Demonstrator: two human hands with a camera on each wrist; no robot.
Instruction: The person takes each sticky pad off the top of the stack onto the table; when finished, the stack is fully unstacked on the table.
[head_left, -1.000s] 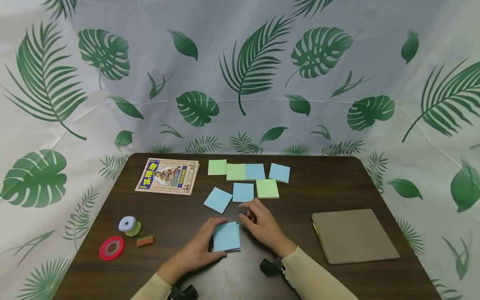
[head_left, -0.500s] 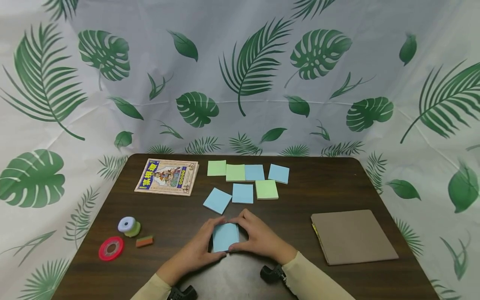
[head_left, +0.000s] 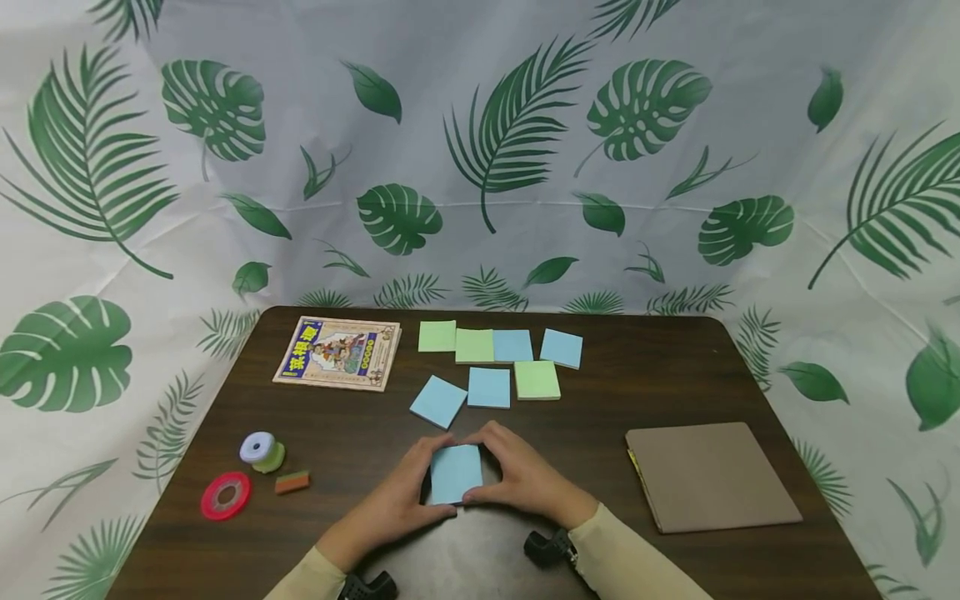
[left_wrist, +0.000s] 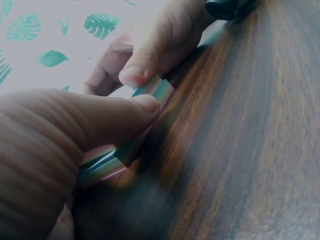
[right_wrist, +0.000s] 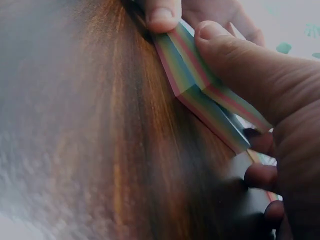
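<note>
Two blue-topped sticky note pads point(head_left: 456, 475) lie one on the other at the near middle of the table. Their striped edges show in the right wrist view, where the upper pad point(right_wrist: 212, 92) sits slightly offset from the lower one. My left hand point(head_left: 397, 496) grips the stack from the left, its thumb at the near edge and fingers at the far side. From the right, my right hand point(head_left: 528, 483) pinches the same stack between thumb and fingers. Just beyond lie a tilted blue pad point(head_left: 438, 402), another blue pad point(head_left: 489, 387) and a green pad point(head_left: 537, 380).
Farther back are more green pads point(head_left: 437, 336) and blue pads point(head_left: 562, 347). A booklet point(head_left: 337, 354) lies back left. At left are a spool-like item point(head_left: 273, 458), a red tape roll point(head_left: 227, 496) and a small orange-green block point(head_left: 292, 482). A brown folder point(head_left: 712, 477) lies right.
My right hand has come down and left from beside the stack to grip its right side. The upper pad, earlier visibly offset, now looks closer in line. My left hand stays in place.
</note>
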